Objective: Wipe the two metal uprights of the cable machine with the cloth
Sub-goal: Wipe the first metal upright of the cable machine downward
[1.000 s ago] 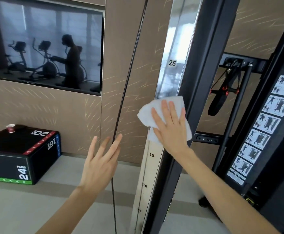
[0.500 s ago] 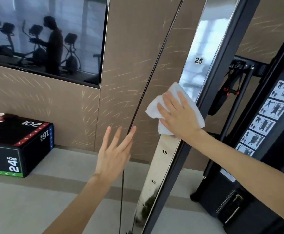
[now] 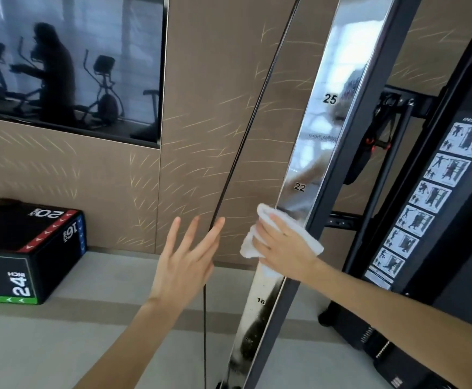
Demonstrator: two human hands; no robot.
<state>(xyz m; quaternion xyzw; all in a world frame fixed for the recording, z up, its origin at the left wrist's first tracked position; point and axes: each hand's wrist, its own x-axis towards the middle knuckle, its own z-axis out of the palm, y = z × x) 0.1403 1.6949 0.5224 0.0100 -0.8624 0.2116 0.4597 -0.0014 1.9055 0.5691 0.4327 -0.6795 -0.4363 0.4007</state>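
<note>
The right hand (image 3: 282,248) has slid the cloth (image 3: 250,245) down the upright (image 3: 338,80) to just below the 22 mark (image 3: 299,187), fingers flat and pressing. The left hand (image 3: 184,265) hovers spread and empty. This upright seems mid-wipe; next, keep pressing downward.

The cloth (image 3: 248,245) is white, the upright (image 3: 338,80) mirror-silver with black numbers, the wall (image 3: 201,136) tan with pale gold flecks, and the box (image 3: 18,262) black, edged red, blue and green.
</note>
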